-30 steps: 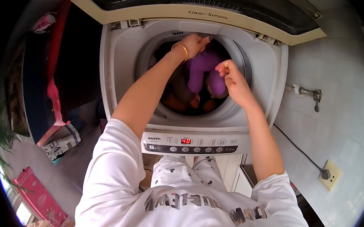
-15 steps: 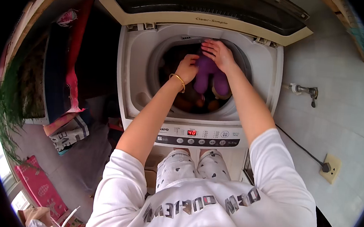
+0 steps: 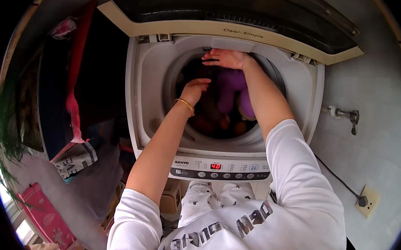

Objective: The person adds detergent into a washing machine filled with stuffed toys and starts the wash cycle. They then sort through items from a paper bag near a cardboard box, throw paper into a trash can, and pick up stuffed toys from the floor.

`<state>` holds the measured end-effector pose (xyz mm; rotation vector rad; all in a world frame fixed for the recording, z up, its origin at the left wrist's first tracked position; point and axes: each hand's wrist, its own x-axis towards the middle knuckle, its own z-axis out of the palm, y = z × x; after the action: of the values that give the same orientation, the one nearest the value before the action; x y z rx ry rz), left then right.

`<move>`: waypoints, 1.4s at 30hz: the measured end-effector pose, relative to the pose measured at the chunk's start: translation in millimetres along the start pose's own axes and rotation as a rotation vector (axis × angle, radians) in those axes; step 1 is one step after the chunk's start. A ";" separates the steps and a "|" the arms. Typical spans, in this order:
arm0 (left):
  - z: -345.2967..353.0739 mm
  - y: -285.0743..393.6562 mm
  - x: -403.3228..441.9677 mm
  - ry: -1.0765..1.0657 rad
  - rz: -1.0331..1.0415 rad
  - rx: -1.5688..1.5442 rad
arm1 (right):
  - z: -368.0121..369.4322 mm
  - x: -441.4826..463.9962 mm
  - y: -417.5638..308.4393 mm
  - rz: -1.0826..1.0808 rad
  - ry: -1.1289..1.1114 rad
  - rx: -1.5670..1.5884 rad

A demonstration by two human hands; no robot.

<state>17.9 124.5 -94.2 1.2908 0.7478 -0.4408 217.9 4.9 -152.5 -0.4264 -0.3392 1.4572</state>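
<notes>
A purple stuffed item, perhaps a plush toy (image 3: 233,83), lies in the dark drum of a top-loading washing machine (image 3: 143,91). Brown, rounded shapes (image 3: 240,127) show dimly below it. My right hand (image 3: 227,59) is over the back of the drum opening, fingers spread, with nothing in it. On the left side of the opening is my left hand (image 3: 196,89), a gold bangle (image 3: 185,106) at its wrist. Its fingers reach toward the drum's middle, apart from the purple item and holding nothing. Shadow hides much of the drum's contents.
The raised lid (image 3: 244,33) stands behind the drum. The control panel (image 3: 220,168) at the front reads 40. On the right wall are a tap (image 3: 345,115) and a socket (image 3: 368,201) with a plugged-in cord. Dark furniture and cloth (image 3: 79,160) stand at left.
Both hands have come off the purple item. My right hand has swung left along the drum's back edge; my left hand has drawn back slightly. The view has shifted a little.
</notes>
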 end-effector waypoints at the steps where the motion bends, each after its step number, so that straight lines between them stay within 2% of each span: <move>1: 0.1 1.1 5.3 0.006 -0.046 -0.044 | 4.2 0.7 -1.9 0.023 0.021 -0.040; 6: 10.5 8.2 46.5 0.005 -0.187 -0.314 | 3.3 4.7 -3.1 0.040 0.021 -0.121; 8: 18.4 12.6 66.1 -0.057 -0.135 -0.402 | -1.5 -4.3 -1.9 0.018 -0.012 -0.155; 12: 40.1 25.6 103.1 -0.211 -0.066 -0.565 | 15.8 -33.1 -0.4 -0.050 0.469 -0.039; 15: 47.2 25.7 145.9 -0.551 -0.012 -0.513 | 49.0 -50.2 5.2 -0.119 0.718 -0.080; 19: 64.8 62.3 137.2 -0.870 -0.054 -0.259 | 87.7 -79.8 9.6 -0.151 0.760 -0.140; 22: 69.7 69.9 148.2 -1.015 -0.094 -0.121 | 113.7 -100.2 14.3 -0.161 0.763 -0.198; 23: 71.1 72.8 146.3 -1.000 -0.125 -0.085 | 108.8 -113.6 17.5 -0.130 0.674 -0.193; 27: 81.6 76.0 145.9 -1.117 -0.105 0.039 | 141.3 -125.6 24.4 -0.043 0.700 -0.456; 29: 89.9 75.1 155.8 -1.153 -0.110 0.074 | 156.4 -123.9 27.0 -0.071 0.749 -0.658; 32: 85.9 81.8 147.3 -1.095 -0.083 0.138 | 160.9 -128.1 24.9 -0.097 0.763 -0.806; 35: 68.6 88.3 124.3 -0.892 -0.060 0.158 | 158.5 -129.8 28.5 -0.154 0.806 -0.888; 38: 48.5 75.2 115.9 -0.790 0.129 0.125 | 161.3 -129.1 29.6 -0.106 0.855 -0.941; 41: 30.5 64.9 97.7 -0.571 0.186 0.079 | 160.6 -130.2 30.8 -0.096 0.836 -1.017; 42: 22.4 59.4 92.5 -0.582 0.226 0.064 | 159.9 -130.9 30.8 -0.104 0.820 -1.024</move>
<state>127.8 127.4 -116.7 1.2042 0.0991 -0.6217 104.0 -111.8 -22.0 -1.7291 -0.4048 0.7994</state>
